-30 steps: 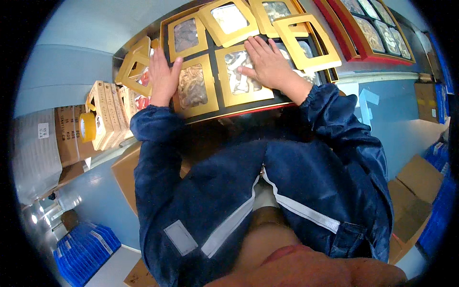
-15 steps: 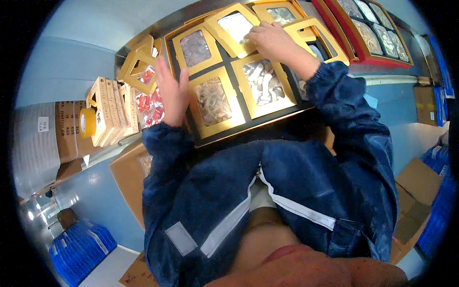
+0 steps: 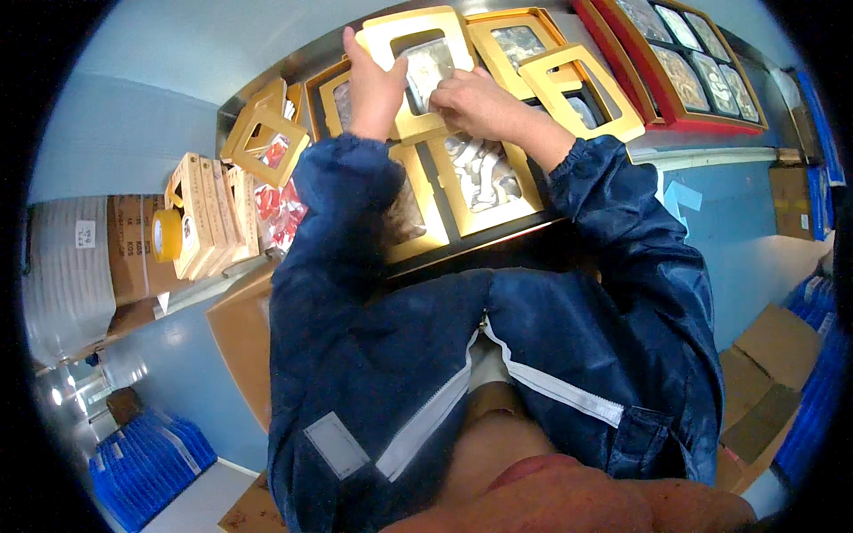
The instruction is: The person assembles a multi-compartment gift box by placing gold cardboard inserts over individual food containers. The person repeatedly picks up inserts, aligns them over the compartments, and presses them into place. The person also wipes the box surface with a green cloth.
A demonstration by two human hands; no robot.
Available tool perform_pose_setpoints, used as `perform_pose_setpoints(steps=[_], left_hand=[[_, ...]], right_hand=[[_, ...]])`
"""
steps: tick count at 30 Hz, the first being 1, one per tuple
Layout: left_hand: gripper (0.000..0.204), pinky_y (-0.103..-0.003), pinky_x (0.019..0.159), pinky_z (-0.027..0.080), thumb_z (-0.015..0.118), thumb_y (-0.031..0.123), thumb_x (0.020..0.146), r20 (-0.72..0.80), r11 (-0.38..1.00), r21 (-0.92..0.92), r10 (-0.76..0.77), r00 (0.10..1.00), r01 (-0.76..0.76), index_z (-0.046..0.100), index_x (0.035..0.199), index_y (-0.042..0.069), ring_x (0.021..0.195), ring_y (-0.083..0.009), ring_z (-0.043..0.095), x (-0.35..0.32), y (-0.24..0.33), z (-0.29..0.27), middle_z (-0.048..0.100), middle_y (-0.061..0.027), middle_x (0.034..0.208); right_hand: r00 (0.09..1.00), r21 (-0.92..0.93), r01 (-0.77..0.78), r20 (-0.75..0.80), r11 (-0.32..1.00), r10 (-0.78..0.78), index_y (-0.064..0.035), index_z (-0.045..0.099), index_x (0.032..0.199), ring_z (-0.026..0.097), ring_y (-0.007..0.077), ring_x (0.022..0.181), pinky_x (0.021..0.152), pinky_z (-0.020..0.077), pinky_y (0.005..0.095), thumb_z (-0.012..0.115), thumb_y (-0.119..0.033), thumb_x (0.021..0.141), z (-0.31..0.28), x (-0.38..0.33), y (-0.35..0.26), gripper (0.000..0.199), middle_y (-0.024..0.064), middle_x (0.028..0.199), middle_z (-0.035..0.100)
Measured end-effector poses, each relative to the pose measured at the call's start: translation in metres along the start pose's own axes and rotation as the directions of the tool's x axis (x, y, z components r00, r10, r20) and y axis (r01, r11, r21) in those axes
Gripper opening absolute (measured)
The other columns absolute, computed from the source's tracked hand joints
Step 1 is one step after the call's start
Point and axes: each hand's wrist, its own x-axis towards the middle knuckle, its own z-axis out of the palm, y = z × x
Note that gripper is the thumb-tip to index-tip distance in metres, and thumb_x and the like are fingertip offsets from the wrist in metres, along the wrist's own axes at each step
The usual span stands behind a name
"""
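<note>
Over the far row of a large gift box, I hold a gold cardboard frame with a cut-out window (image 3: 418, 25). My left hand (image 3: 373, 87) grips its left edge, thumb toward the window. My right hand (image 3: 480, 102) has its fingers curled at the lower right side of the frame, fingertips partly hidden. A clear packet of pale dried food (image 3: 429, 75) shows through the window. Nearer me, two gold-framed packets lie in the box's black insert: one with whitish pieces (image 3: 484, 173), one brownish (image 3: 409, 213) and partly covered by my left sleeve.
Another gold frame (image 3: 622, 115) lies askew at the right, beside a gold-framed packet (image 3: 520, 44). A red box with several packets (image 3: 697, 71) stands far right. At left are loose gold frames (image 3: 267, 147), red packets (image 3: 280, 213), printed cartons (image 3: 206, 218) and yellow tape (image 3: 166, 234).
My left hand has moved up and right from the box's left side and taken hold of the gold frame. The frame has turned more upright; my right hand has shifted slightly down its right side.
</note>
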Motion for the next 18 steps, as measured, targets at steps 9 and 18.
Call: perform_pose_setpoints(steps=[9, 18], left_hand=[[0.055, -0.022, 0.053, 0.046, 0.061, 0.010, 0.095, 0.266, 0.842, -0.512, -0.034, 0.963, 0.171, 0.036, 0.144, 0.004, 0.071, -0.0117, 0.059, -0.075, 0.029, -0.048, 0.060, -0.0121, 0.115], [0.066, -0.040, 0.092, 0.052, 0.068, 0.016, 0.092, 0.110, 0.986, 0.135, 0.081, 0.991, -0.095, 0.039, 0.148, -0.003, 0.112, -0.0336, 0.065, -0.112, 0.033, -0.050, 0.068, -0.0225, 0.118]], right_hand=[[0.840, 0.206, -0.469, -0.197, 0.859, 0.506, -0.0022, 0.065, 0.110, 0.070, 0.0411, 0.086, 0.074, 0.0555, 0.0493, 0.068, -0.053, 0.088, -0.041, -0.011, -0.028, 0.056, 0.0205, 0.085, 0.071], [0.803, 0.350, -0.561, 0.008, 0.750, 0.596, -0.0039, 0.063, 0.125, 0.069, 0.0412, 0.092, 0.082, 0.0542, 0.0485, 0.072, -0.027, 0.086, -0.039, -0.034, -0.041, 0.046, 0.0227, 0.094, 0.072]])
